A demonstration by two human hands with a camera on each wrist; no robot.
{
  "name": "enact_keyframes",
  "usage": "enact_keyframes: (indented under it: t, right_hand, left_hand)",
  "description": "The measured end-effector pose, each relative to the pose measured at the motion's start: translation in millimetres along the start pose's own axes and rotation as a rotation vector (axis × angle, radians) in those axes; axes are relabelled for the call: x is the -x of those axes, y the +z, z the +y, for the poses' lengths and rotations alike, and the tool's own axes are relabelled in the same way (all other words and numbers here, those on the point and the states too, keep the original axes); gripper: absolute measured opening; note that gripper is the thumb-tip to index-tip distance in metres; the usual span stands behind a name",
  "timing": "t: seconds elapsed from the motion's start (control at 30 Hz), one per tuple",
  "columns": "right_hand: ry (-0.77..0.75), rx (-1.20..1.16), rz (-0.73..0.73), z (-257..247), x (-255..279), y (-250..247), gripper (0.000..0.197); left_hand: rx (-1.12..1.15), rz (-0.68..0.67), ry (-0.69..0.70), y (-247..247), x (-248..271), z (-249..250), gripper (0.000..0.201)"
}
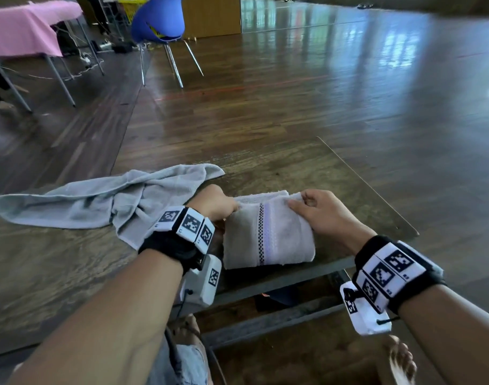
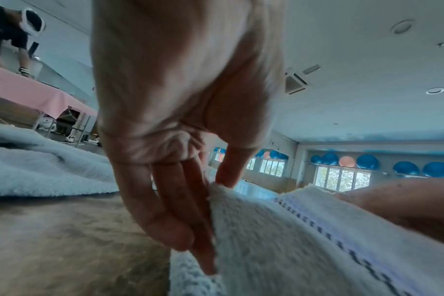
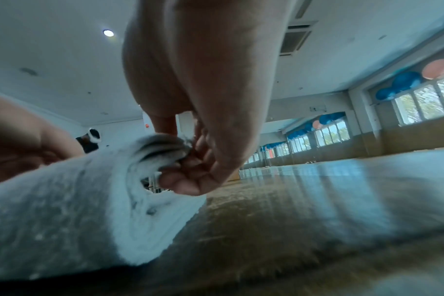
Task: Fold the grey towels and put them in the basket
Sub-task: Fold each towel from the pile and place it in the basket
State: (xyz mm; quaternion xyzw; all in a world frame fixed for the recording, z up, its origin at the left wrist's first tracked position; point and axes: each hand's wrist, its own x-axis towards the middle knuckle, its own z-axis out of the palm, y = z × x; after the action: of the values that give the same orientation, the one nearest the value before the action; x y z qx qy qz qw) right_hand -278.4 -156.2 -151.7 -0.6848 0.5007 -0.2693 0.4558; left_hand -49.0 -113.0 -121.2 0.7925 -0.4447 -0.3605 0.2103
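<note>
Floorboards [image 1: 349,93] of dark polished wood fill most of the head view, with a blue chair [image 1: 158,19] and a pink-covered table [image 1: 23,26] well off at the far side of the room. Nearer, the worktop [image 1: 57,273] carries both grey towels. Larger of the two is the loose towel [image 1: 99,201], spread and rumpled on the left part of the worktop, not yet folded at all. Just beside it, near the front edge, lies the folded towel [image 1: 265,234], a compact block several layers thick with a checked and lilac stripe running across it. Both hands are on its far edge: the left hand [image 1: 218,204] pinches the far left corner between thumb and fingers, and the right hand [image 1: 321,212] pinches the far right corner, its fingers curled round the stacked layers, as the wrist views show. Judging from this, the first towel is at or near its last fold, being squared up or about to be lifted. No basket shows in any view, so nothing can be said of where it stands. Still to do, as far as can be judged: carry this towel to the basket, then fold the loose one and put it in too.
</note>
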Motion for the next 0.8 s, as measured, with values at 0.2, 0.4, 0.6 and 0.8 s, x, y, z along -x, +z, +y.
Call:
enact_keyframes:
  t: [0.2, 0.4, 0.6, 0.8]
  right_hand:
    - [0.034, 0.254, 0.064, 0, -51, 18, 0.037]
    - [0.052, 0.333, 0.104, 7, -70, 24, 0.023]
    - [0.035, 0.338, 0.105, 6, -74, 22, 0.019]
    - [0.019, 0.373, 0.119, 3, -73, 24, 0.019]
  left_hand:
    - [-0.089, 0.090, -0.002, 0, -25, -10, 0.027]
    - [-0.161, 0.100, -0.012, 3, -37, -12, 0.038]
    - [-0.119, 0.180, 0.017, 8, -45, -15, 0.029]
    - [-0.199, 0.231, 0.067, 13, -45, -16, 0.027]
